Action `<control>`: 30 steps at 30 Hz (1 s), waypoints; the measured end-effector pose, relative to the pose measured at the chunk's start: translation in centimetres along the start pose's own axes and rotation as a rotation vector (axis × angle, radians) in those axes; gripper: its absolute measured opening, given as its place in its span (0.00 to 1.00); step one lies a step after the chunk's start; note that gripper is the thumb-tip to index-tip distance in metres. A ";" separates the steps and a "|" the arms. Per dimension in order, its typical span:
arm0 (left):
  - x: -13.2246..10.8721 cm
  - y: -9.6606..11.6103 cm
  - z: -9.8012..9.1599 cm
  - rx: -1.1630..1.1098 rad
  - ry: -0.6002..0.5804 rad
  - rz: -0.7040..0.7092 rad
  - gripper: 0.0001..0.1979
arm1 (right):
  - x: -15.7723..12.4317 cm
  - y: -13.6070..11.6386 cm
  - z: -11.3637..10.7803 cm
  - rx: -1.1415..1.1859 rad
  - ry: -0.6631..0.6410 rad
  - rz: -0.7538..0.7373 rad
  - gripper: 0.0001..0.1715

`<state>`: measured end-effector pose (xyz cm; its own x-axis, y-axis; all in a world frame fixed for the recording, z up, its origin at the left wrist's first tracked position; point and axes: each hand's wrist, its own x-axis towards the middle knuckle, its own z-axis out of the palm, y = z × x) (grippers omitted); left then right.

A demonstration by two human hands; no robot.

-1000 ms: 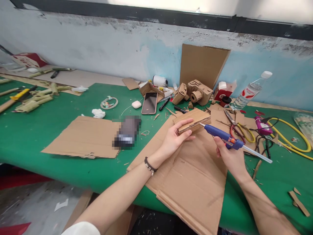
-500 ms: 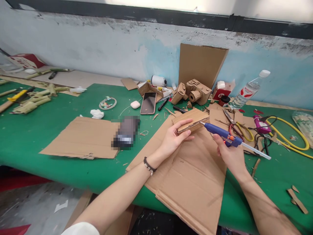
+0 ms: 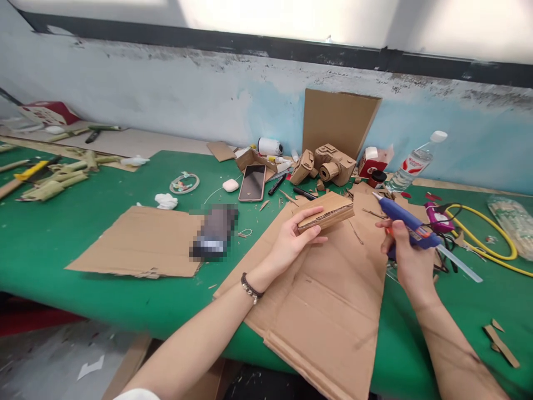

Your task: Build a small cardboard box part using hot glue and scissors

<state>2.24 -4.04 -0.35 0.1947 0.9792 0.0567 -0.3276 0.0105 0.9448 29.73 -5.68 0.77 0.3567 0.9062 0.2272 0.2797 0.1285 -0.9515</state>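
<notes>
Between the thumb and fingers of my left hand is a small cardboard box, tilted so that one long edge faces me. My right hand is wrapped round a blue glue gun, its nozzle pointing up and left, apart from the box. A clear glue stick juts from the gun's back end. Beneath both hands lies a large cardboard sheet that overhangs the table's front edge. Past the box stands a cardboard model camera.
A water bottle stands by the wall, right of a red and white carton. Yellow cable loops on the right. A phone, markers and cardboard scraps lie behind my hands. Another cardboard sheet is on the left.
My right hand has drawn the glue gun away from the box's edge, to the right. My left hand still holds the box in about the same place. The view has tipped slightly upward.
</notes>
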 end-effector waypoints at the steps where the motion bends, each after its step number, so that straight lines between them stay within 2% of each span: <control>1: -0.1 0.2 -0.1 -0.004 -0.017 -0.001 0.30 | 0.5 0.1 -0.1 0.068 0.018 0.001 0.38; 3: -0.3 0.8 -0.2 -0.024 -0.079 -0.016 0.30 | 1.1 0.4 0.0 0.180 0.023 0.012 0.39; 5: -0.7 1.5 -0.2 -0.060 -0.165 -0.052 0.31 | 1.3 0.5 0.2 0.216 -0.026 0.023 0.40; 8: -1.2 2.2 -0.2 -0.129 -0.292 -0.128 0.33 | 0.6 0.9 0.5 0.101 -0.083 0.032 0.41; 12: -1.3 1.7 -0.1 -0.152 -0.358 -0.165 0.36 | -1.0 1.7 1.1 -0.040 0.000 0.004 0.39; 16: -1.1 0.5 -0.4 -0.035 -0.279 -0.118 0.45 | -1.8 2.5 1.6 -0.040 0.057 0.034 0.43; 19: -1.1 0.0 -0.6 0.241 -0.168 -0.053 0.50 | -1.7 3.1 1.7 -0.059 0.063 0.130 0.48; 22: -1.1 0.2 -0.8 0.564 -0.121 0.025 0.54 | -1.4 3.6 1.9 -0.073 0.066 0.187 0.50; 24: -1.0 0.6 -1.1 0.796 -0.082 0.097 0.53 | -1.4 4.0 2.1 -0.074 0.068 0.201 0.49; 27: -0.7 0.8 -1.8 1.103 0.015 0.194 0.45 | -1.4 4.5 2.4 -0.083 0.074 0.201 0.48; 30: -0.2 0.5 -2.5 1.216 0.098 0.312 0.35 | -0.9 4.4 2.2 -0.077 0.026 0.160 0.47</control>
<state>-0.28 -3.75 -0.65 0.1765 0.9179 0.3554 0.7244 -0.3656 0.5845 28.67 -5.03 -4.10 0.4252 0.9015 0.0802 0.2846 -0.0490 -0.9574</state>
